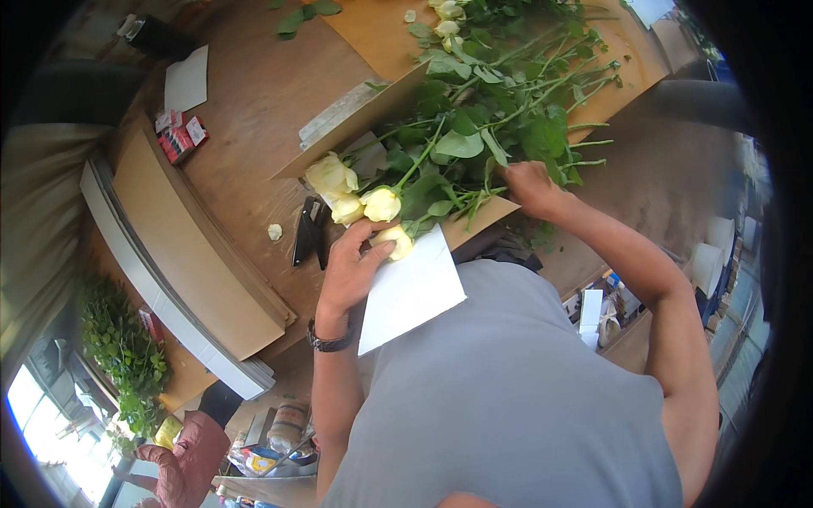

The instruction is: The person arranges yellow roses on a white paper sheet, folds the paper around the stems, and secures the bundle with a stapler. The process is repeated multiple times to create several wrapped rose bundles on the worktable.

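My left hand [354, 261], a dark bracelet at its wrist, has its thumb and fingers around the head of a cream rose [399, 241]. More cream rose blooms [335, 181] lie just above it, their leafy stems [422, 155] running up to the right. My right hand [537, 187] is closed around the lower stems, which its fingers partly hide. Beneath the roses is a brown cardboard sheet [479, 222], with another cardboard edge [356, 120] standing behind them. A white sheet [413, 289] lies under the held bloom, close to my body.
A black stapler [309, 233] lies left of the blooms. Stacked cardboard sheets [197, 241], small red boxes [181, 136] and a white card [187, 79] are on the brown table [254, 114]. More roses [448, 28] lie at the back. A person [190, 451] works at lower left near bunched greenery [120, 343].
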